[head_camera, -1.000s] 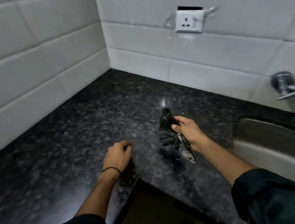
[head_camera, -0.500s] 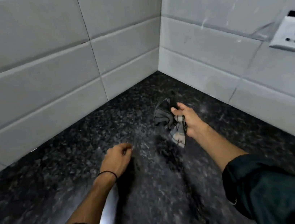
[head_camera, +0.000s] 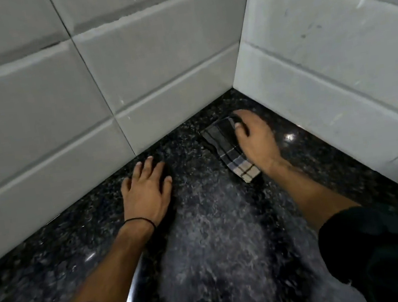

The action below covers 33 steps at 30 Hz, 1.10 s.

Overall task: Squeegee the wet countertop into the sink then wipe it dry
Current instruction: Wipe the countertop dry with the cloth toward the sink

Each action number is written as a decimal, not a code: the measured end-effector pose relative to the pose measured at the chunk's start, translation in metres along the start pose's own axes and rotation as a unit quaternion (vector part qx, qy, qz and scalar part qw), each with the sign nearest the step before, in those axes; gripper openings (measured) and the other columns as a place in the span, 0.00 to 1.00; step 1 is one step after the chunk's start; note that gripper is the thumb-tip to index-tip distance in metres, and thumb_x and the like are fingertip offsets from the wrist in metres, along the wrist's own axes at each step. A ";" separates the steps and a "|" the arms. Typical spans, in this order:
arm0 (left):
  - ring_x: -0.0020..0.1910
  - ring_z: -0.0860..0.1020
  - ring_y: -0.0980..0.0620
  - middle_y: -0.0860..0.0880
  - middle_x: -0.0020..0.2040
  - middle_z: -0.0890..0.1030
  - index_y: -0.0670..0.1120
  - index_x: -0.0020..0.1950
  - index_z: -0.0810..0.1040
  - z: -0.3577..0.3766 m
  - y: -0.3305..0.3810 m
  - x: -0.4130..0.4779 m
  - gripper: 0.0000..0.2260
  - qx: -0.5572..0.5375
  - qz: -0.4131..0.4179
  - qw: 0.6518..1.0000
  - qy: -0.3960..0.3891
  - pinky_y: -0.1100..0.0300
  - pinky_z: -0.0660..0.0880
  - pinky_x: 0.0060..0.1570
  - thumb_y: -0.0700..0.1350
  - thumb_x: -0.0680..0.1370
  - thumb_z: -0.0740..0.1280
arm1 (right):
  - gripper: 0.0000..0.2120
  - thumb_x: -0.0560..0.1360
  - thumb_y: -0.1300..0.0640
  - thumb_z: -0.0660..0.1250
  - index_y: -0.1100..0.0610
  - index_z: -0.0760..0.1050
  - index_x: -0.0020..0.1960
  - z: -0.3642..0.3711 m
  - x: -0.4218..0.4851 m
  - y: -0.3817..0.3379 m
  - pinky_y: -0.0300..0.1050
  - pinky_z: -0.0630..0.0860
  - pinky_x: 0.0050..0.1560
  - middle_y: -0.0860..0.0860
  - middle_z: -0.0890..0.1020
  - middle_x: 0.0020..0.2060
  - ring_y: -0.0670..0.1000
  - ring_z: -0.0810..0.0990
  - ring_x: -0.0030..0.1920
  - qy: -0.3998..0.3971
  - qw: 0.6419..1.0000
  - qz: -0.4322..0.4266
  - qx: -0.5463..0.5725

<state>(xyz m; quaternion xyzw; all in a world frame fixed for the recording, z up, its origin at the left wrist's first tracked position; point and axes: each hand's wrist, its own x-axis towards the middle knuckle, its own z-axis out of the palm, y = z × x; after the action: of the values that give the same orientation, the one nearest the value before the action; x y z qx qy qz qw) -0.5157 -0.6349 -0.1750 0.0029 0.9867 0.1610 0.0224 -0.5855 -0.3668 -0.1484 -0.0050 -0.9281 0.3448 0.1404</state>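
Note:
A dark speckled granite countertop (head_camera: 211, 226) fills the lower part of the head view and runs into a tiled corner. My right hand (head_camera: 255, 137) presses a grey checked cloth (head_camera: 231, 151) flat on the counter close to that corner, fingers spread over its right side. My left hand (head_camera: 146, 186) lies palm down on the stone near the left wall, fingers apart, holding nothing. A thin black band circles my left wrist. The sink and the squeegee are out of view.
White tiled walls (head_camera: 155, 67) close in the counter on the left and right (head_camera: 332, 55), meeting at the corner just beyond the cloth. Small bright glints show on the stone to the right of my right hand.
My right hand carried the cloth from mid-air to the far corner and laid it flat on the counter. My left hand opened from a loose fist and moved forward. The view swung left, away from the sink.

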 end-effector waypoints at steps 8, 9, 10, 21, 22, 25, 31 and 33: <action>0.80 0.45 0.53 0.59 0.80 0.47 0.63 0.79 0.48 0.026 -0.008 -0.004 0.26 0.005 -0.020 1.000 0.008 0.40 0.43 0.76 0.65 0.81 0.46 | 0.28 0.81 0.36 0.42 0.40 0.47 0.79 0.023 0.037 0.058 0.60 0.41 0.76 0.41 0.49 0.80 0.50 0.46 0.80 -0.222 0.933 -0.102 -0.264; 0.80 0.44 0.53 0.60 0.80 0.46 0.64 0.79 0.48 0.027 -0.008 -0.004 0.26 0.011 -0.019 1.000 0.010 0.41 0.43 0.76 0.65 0.81 0.46 | 0.28 0.80 0.35 0.41 0.40 0.46 0.79 0.018 0.050 0.066 0.61 0.43 0.76 0.42 0.49 0.80 0.51 0.46 0.80 -0.219 0.933 -0.092 -0.271; 0.80 0.44 0.54 0.60 0.80 0.46 0.64 0.79 0.47 0.028 -0.008 -0.004 0.26 0.015 -0.021 1.000 0.012 0.41 0.43 0.76 0.65 0.81 0.46 | 0.29 0.80 0.34 0.40 0.40 0.47 0.79 0.016 0.064 0.073 0.61 0.46 0.76 0.43 0.50 0.80 0.52 0.47 0.80 -0.209 0.934 -0.077 -0.280; 0.79 0.46 0.56 0.59 0.80 0.50 0.59 0.79 0.53 0.026 -0.005 -0.007 0.28 -0.003 -0.035 0.999 0.039 0.43 0.44 0.77 0.66 0.80 0.48 | 0.35 0.77 0.29 0.43 0.42 0.43 0.80 0.064 0.028 0.000 0.68 0.42 0.75 0.45 0.44 0.80 0.56 0.41 0.80 -0.278 0.916 -0.136 -0.254; 0.79 0.46 0.56 0.58 0.80 0.50 0.59 0.79 0.53 0.027 -0.006 -0.007 0.28 -0.003 -0.035 0.999 0.039 0.44 0.44 0.77 0.66 0.80 0.48 | 0.33 0.78 0.30 0.42 0.40 0.42 0.79 0.056 0.013 0.003 0.67 0.41 0.75 0.43 0.44 0.80 0.54 0.40 0.80 -0.294 0.903 -0.196 -0.245; 0.80 0.47 0.56 0.58 0.80 0.50 0.59 0.79 0.53 0.027 -0.008 -0.007 0.28 -0.002 -0.030 0.999 0.037 0.44 0.44 0.77 0.66 0.80 0.48 | 0.28 0.79 0.33 0.37 0.35 0.44 0.78 0.025 0.008 0.030 0.60 0.38 0.75 0.39 0.42 0.79 0.50 0.37 0.79 -0.348 0.867 -0.289 -0.208; 0.80 0.47 0.55 0.57 0.80 0.51 0.58 0.79 0.53 0.027 -0.007 -0.008 0.28 0.008 -0.030 0.999 0.038 0.45 0.42 0.76 0.65 0.81 0.48 | 0.26 0.80 0.35 0.42 0.35 0.46 0.78 0.028 0.059 0.058 0.67 0.46 0.75 0.44 0.48 0.80 0.58 0.46 0.79 -0.200 0.943 -0.025 -0.265; 0.79 0.49 0.55 0.57 0.80 0.53 0.57 0.79 0.56 0.025 -0.008 -0.008 0.25 -0.022 -0.024 0.998 0.053 0.46 0.43 0.76 0.61 0.82 0.49 | 0.29 0.80 0.34 0.41 0.39 0.45 0.79 0.049 0.055 0.030 0.67 0.42 0.75 0.48 0.46 0.80 0.62 0.45 0.79 -0.186 0.946 0.050 -0.259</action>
<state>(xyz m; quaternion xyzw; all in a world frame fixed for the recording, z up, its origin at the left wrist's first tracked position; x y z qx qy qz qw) -0.5067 -0.6344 -0.2008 -0.0302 0.9825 0.1823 -0.0256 -0.6541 -0.3690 -0.1890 -0.0237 -0.9936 0.0936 -0.0582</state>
